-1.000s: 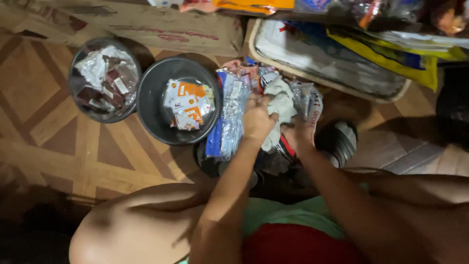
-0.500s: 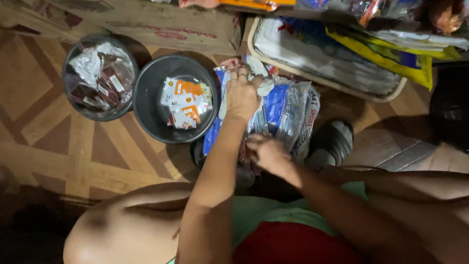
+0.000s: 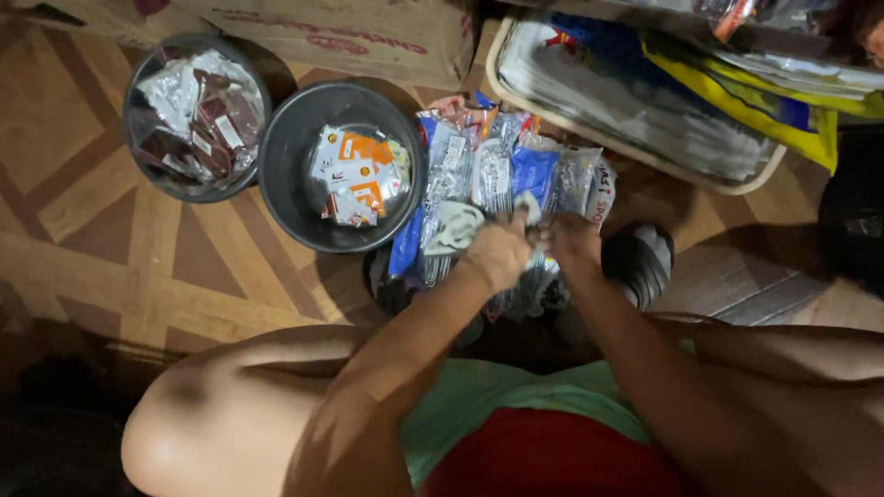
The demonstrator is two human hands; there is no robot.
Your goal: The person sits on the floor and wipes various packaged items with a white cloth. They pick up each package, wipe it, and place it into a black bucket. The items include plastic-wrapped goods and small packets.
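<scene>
1. Wooden parquet floor (image 3: pixel 83 230), brown with a diagonal pattern, fills the left half of the head view; a flattened cardboard box (image 3: pixel 350 37) lies along the top edge.
2. Two round dark bowls stand on the floor, just beside each other; the left bowl (image 3: pixel 138 175) holds silver and dark red sachets (image 3: pixel 198 124); the right bowl (image 3: pixel 285 175) holds white and orange sachets (image 3: pixel 354 175).
3. Right of the second bowl lies a heap of blue and silver packets (image 3: pixel 488 166), touching the bowl's rim (individual packets overlap and cannot be counted).
4. Left hand (image 3: pixel 497 253) is closed around a pale crumpled wrapper (image 3: pixel 453 228), directly over the heap; the fingers are curled tight.
5. Right hand (image 3: pixel 573 244) sits just beside the left, fingers pinched narrow on the same bundle of packet material between the two hands; exactly what it grips is hidden by the knuckles.
6. Behind the heap, a shallow cream-rimmed tray (image 3: pixel 769 175) carries flat white, blue and yellow bags; it rests tilted at the upper right.
7. Near the right wrist lies a dark shoe (image 3: pixel 645 262), partly in shadow.
8. Lower frame shows the person's bare knee (image 3: pixel 212 414) and both forearms; green and red clothing (image 3: pixel 516 433) is visible between them.
</scene>
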